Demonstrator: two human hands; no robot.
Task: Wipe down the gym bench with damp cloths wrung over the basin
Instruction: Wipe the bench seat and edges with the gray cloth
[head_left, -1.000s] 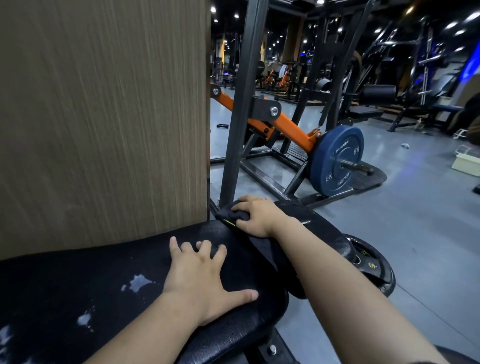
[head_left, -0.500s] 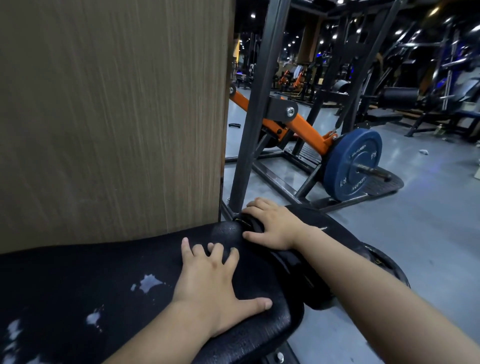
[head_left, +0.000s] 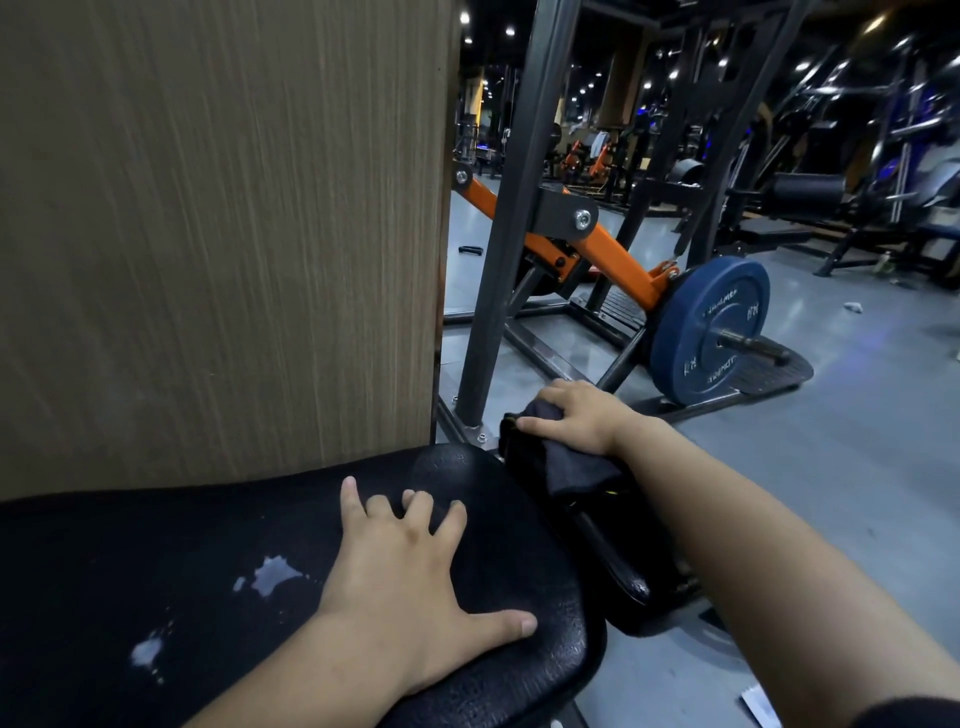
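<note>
A wood panel (head_left: 218, 234) rises straight from the far edge of the bench (head_left: 156, 545), so nothing passes forward there. The left hand (head_left: 410, 582) lies flat near the bench's right end and takes up part of the pad, with open pad to its left. Right of the panel a narrow gap opens, but a dark steel post (head_left: 498, 260) stands in it, just behind the smaller pad (head_left: 623, 571) where the right hand (head_left: 576, 415) holds the cloth (head_left: 571, 467); further right the floor (head_left: 857, 441) lies open up to the blue plate (head_left: 709, 332) and its orange arm (head_left: 618, 260).
</note>
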